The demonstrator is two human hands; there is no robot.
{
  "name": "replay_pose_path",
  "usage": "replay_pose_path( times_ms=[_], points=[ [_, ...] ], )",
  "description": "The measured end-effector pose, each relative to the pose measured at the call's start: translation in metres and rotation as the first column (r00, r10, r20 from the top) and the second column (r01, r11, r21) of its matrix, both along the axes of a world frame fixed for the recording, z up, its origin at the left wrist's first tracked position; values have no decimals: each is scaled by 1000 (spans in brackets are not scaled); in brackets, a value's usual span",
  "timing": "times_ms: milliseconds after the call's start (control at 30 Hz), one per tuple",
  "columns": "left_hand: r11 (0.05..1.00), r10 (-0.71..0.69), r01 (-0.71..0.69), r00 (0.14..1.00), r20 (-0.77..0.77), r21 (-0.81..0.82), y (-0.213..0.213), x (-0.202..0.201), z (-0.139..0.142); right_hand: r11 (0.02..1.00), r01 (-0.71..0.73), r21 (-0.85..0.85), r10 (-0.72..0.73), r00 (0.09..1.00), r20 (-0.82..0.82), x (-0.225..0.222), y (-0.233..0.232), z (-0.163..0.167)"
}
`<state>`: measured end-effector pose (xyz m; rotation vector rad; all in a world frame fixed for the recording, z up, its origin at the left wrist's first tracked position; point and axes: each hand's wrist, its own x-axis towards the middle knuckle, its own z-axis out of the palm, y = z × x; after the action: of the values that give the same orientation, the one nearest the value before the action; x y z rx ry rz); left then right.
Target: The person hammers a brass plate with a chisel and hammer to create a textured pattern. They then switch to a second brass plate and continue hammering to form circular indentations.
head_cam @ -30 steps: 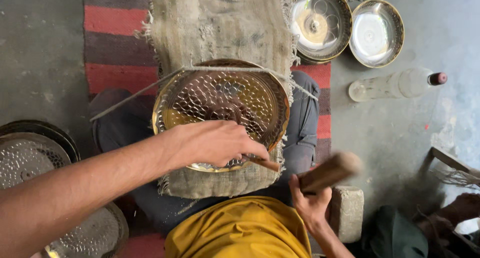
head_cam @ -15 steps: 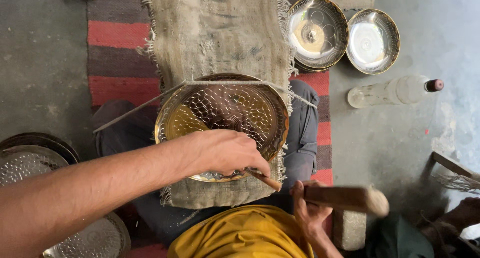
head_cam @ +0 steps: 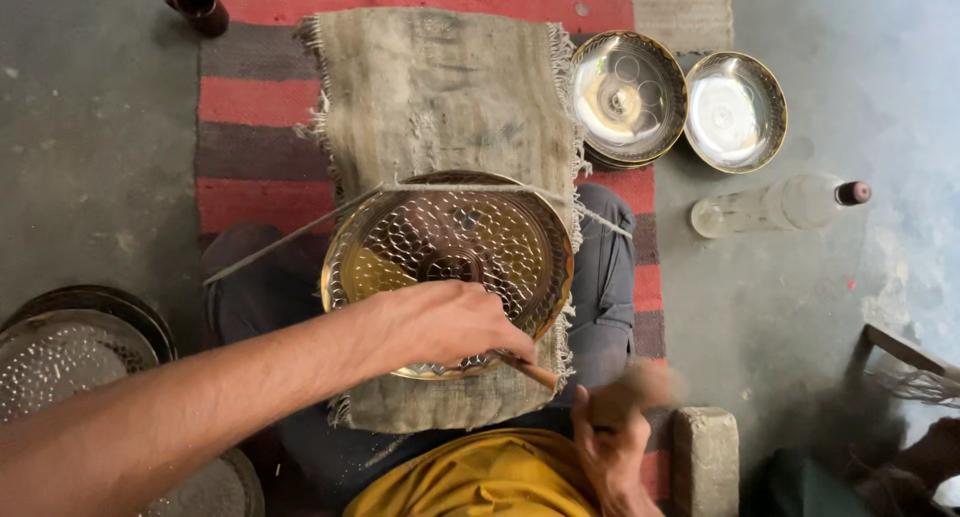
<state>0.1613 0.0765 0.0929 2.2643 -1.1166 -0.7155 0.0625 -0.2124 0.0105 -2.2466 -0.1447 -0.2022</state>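
Landmark: brass plate (head_cam: pixel 450 262), round, gold-coloured, surface covered with a hammered scale-like pattern. It lies on a strip of burlap cloth (head_cam: pixel 440 97) spread over the person's lap; the cloth extends beyond the plate's far edge onto a red and grey striped rug (head_cam: pixel 250 107). A thin metal rod (head_cam: pixel 290 239) runs across the plate's far rim and sticks out past its left side.

Left hand (head_cam: pixel 445 322): rests over the near edge of the plate, fingers closed around a small punch (head_cam: pixel 528 370). The punch's visible end pokes out to the right of the hand, just off the plate's near-right rim. Its tip is hidden under the hand.

Right hand (head_cam: pixel 610 457): near side of the plate, to its right, above the yellow garment (head_cam: pixel 480 477). Fingers wrapped around a wooden mallet (head_cam: pixel 630 392), which is motion-blurred; head shape cannot be read. Mallet is close to the punch end; contact cannot be told.

Beyond the plate, to the right: two shiny metal bowls (head_cam: pixel 625 97), side by side, the left one stacked on others. Right of the plate: a clear bottle (head_cam: pixel 770 205) lying on the floor, dark cap. Left of the plate: patterned plates (head_cam: pixel 60 357) in a stack. Far left beyond the plate: a small dark cup (head_cam: pixel 200 5). Near-right of the plate: a stone block (head_cam: pixel 705 457).
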Motion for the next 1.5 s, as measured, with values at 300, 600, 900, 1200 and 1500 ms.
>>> replay_pose_path(
  times_ms=[300, 600, 900, 1200, 1500],
  points=[
    [966, 201, -170, 968, 151, -194, 11, -24, 7, 994, -10, -109, -27, 942, -335, -1, -30, 0],
    [125, 849, -863, 349, -398, -490, 8, -101, -6, 979, 126, 157, 12, 744, -669, 44, -28, 1],
    [-133, 922, -844, 88, -378, -519, -18, -127, -38, 810, -443, 384, 585, 648, -488, 137, 37, 85],
    [-91, 947, -856, 84, -309, -510, -16, -129, -37, 502, -796, -339, 741, 598, -306, 181, 104, 154],
    [-117, 943, -872, 53, -329, -475, -14, -132, -42, 244, -779, -578, 798, 500, -337, 189, 144, 167]
  ],
)
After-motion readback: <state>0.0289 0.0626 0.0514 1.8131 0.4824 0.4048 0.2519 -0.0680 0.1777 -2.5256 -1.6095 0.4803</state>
